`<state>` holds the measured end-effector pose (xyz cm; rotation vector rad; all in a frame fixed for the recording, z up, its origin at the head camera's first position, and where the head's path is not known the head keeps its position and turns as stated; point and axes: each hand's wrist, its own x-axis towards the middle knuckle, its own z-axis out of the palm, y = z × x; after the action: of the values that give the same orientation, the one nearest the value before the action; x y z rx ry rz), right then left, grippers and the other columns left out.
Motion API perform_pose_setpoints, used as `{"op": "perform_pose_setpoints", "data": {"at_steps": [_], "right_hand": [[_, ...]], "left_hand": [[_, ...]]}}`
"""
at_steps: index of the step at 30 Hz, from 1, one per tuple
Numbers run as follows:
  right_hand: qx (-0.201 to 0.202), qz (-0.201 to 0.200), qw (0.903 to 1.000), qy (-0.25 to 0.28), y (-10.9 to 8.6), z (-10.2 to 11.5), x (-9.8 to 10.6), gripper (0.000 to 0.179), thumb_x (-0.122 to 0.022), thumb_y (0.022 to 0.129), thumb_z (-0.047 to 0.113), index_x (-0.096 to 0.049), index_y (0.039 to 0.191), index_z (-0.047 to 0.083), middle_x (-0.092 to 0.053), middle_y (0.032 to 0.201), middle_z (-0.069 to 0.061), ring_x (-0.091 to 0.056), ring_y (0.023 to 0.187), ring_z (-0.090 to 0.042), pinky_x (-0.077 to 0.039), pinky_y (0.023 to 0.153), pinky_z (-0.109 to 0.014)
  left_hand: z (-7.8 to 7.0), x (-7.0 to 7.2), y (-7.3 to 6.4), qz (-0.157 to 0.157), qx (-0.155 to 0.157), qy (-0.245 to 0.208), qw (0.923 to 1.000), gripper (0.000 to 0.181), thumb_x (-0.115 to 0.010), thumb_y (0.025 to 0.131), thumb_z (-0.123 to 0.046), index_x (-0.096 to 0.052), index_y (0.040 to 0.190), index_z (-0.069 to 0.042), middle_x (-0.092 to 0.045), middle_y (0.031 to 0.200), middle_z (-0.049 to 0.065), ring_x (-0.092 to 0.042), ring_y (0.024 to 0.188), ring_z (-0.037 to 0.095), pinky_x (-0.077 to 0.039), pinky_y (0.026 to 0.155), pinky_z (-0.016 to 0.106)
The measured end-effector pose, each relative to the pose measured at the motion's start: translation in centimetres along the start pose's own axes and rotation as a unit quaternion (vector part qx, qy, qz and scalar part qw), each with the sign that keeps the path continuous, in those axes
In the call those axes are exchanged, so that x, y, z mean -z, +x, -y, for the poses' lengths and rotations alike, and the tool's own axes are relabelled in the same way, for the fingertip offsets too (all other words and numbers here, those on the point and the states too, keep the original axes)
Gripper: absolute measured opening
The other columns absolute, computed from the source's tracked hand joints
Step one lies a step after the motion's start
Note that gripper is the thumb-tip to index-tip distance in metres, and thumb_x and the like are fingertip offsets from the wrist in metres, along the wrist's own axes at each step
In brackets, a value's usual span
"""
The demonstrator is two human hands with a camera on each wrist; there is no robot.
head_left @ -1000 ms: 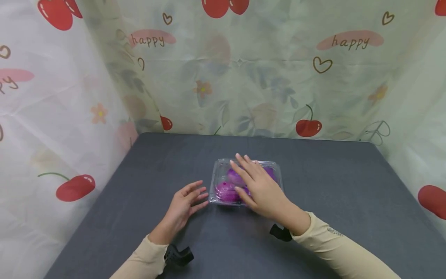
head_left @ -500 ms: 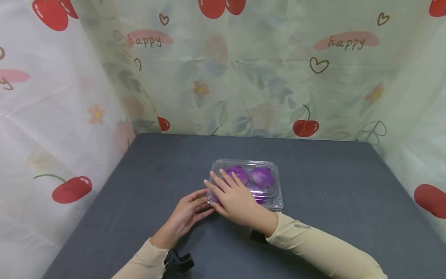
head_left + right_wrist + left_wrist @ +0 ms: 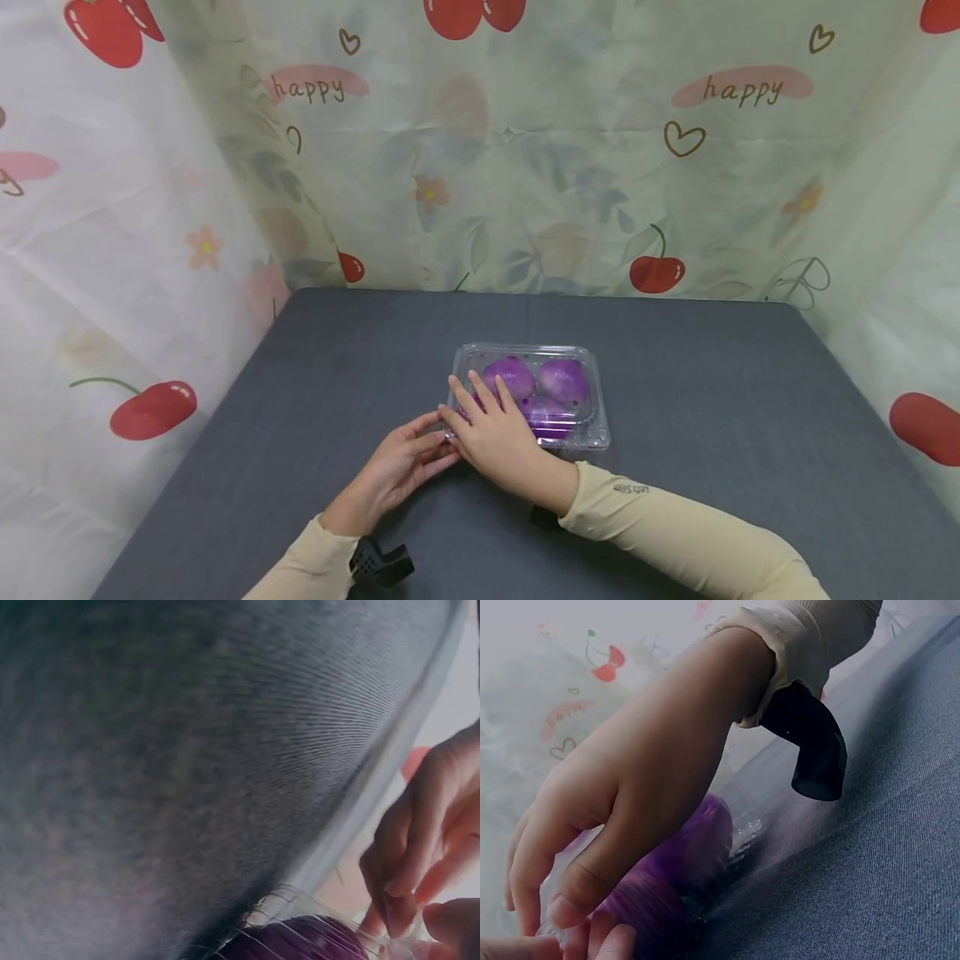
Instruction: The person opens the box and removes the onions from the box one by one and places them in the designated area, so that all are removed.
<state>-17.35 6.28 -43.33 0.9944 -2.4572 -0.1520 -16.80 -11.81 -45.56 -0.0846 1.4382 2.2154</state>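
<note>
A clear plastic clamshell box [image 3: 592,421] with purple round items [image 3: 564,381] inside stands on the table in the head view. My left hand [image 3: 393,467] is at its near left corner, fingertips bent around the edge. My right hand [image 3: 502,437] lies over the left part of the lid, fingers spread and fairly straight, thumb down by the same corner. In the left wrist view the right hand [image 3: 637,765] arches above the box, its thumb close to the left fingertips [image 3: 615,945]. The right wrist view shows the left hand [image 3: 427,825] at the corner; the exact contact is partly hidden.
A dark grey cloth covers the table [image 3: 360,350]. Behind and beside it hangs a pale curtain [image 3: 517,167] printed with cherries, hearts and words. A black wrist camera mount [image 3: 381,562] hangs under the left wrist.
My right hand has moved left and nearer across the lid to the near left corner, uncovering the purple items at right. My left hand has closed in on that corner.
</note>
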Motion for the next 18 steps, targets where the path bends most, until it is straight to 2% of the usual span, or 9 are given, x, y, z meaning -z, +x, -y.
{"op": "perform_pose_setpoints", "data": {"at_steps": [8, 18], "right_hand": [[0.018, -0.034, 0.9981, -0.048, 0.1, 0.3, -0.8, 0.039, -0.067, 0.090, 0.037, -0.067, 0.124, 0.019, -0.053, 0.140, -0.014, -0.051, 0.128, -0.037, -0.047, 0.101, -0.058], [0.050, -0.067, 0.9897, -0.116, 0.4, 0.6, -1.2, 0.032, -0.062, 0.092, 0.035, -0.070, 0.117, 0.017, -0.059, 0.132, -0.019, -0.058, 0.119, -0.039, -0.053, 0.094, -0.055]], "left_hand": [[0.1, 0.1, 0.1, 0.007, -0.005, -0.004, 1.0000, 0.055, -0.042, 0.100, 0.003, -0.022, 0.151, 0.000, -0.060, 0.122, 0.008, -0.066, 0.100, 0.015, -0.054, 0.096, 0.036], [0.2, 0.2, 0.1, -0.014, -0.015, 0.014, 0.9997, 0.053, -0.044, 0.099, 0.003, -0.026, 0.149, 0.001, -0.066, 0.109, 0.001, -0.067, 0.094, 0.012, -0.058, 0.089, 0.031]]}}
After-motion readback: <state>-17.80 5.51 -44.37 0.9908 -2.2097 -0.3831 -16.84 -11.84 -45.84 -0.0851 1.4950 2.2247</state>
